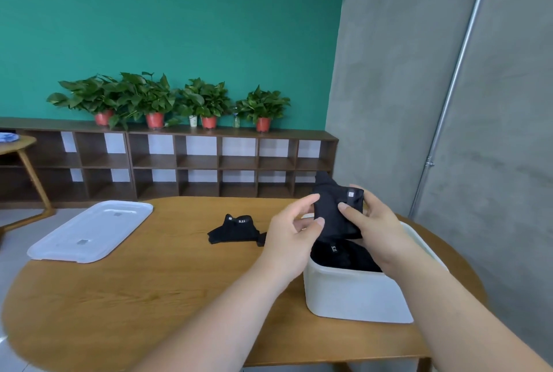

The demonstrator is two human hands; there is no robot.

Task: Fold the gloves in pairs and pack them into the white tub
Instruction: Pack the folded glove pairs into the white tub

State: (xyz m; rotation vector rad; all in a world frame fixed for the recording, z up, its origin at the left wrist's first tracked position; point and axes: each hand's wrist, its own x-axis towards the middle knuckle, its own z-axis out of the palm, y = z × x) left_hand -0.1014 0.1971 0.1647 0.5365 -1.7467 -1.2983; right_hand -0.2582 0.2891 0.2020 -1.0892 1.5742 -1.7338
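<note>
Bright, even indoor light with soft faint shadows; wide-angle bending at the edges, slight softness throughout.

Left hand (291, 234) and right hand (374, 225): both bare, forearms bare down to the 6 o'clock frame edge. Fingernails short, plain.

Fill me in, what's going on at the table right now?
A person holds a folded black glove pair just over the white tub, the right hand gripping it and the left hand pinching its edge. Other black gloves already lie in the tub. One black glove bundle waits on the wooden table, and the lid lies off to the left.
</note>
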